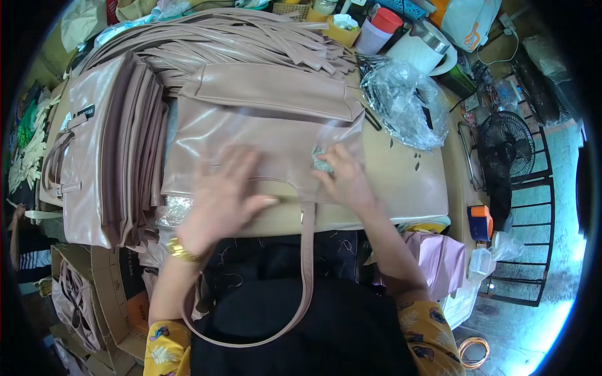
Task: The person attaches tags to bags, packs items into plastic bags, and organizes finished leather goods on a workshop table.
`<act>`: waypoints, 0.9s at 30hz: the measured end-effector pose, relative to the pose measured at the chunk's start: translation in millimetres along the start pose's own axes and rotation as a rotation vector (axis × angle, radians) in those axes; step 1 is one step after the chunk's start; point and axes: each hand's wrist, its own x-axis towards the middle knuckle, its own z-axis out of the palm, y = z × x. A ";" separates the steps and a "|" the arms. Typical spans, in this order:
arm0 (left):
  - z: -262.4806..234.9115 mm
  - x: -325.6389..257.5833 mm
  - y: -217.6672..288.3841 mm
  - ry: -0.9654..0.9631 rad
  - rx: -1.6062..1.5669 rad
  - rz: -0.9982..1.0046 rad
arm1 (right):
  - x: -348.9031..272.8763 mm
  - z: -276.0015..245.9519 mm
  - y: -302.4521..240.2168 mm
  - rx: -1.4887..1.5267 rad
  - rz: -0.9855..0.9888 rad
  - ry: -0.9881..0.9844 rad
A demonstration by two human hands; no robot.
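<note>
A dusty-pink leather handbag (263, 135) is lying flat in the middle of the frame on a tan worktable (407, 182), its long shoulder strap (306, 276) looping down over the table edge toward the lower centre, across the person's black lap. The left hand (219, 197) is pressing on the lower left of the bag with fingers spread wide and flat, blurred, holding nothing. The right hand (343, 175) is resting on the bag's right side, its fingers pinched on a small crumpled grey-green cloth (322, 160).

Just left of the bag, a stack of matching pink bags (106, 156) is lying on its side, and above it, across the upper centre, a heap of loose pink straps (238, 41) is fanning out. To the upper right, a crumpled clear plastic bag (401, 100) is sitting on the table, with a white kettle (423, 47) and a red-lidded cup (379, 28) beyond it.

At the right edge, a black floor fan (505, 144) is standing beside a dark metal railing (533, 232). In the lower left, open cardboard boxes (94, 294) are holding more pink bags.
</note>
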 end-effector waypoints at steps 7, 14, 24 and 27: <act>86.8 40.1 41.9 0.166 -0.008 0.225 | -36.6 -22.4 -1.8 0.242 -0.012 -0.162; 80.3 45.8 25.7 -0.012 -0.084 0.274 | -25.5 21.5 -23.2 0.326 -0.139 -0.022; 84.3 45.9 27.1 0.025 -0.095 0.239 | -16.5 33.3 -27.4 0.228 -0.160 0.057; 84.7 47.1 27.0 0.016 -0.093 0.244 | -37.8 14.3 -27.9 0.280 -0.087 -0.016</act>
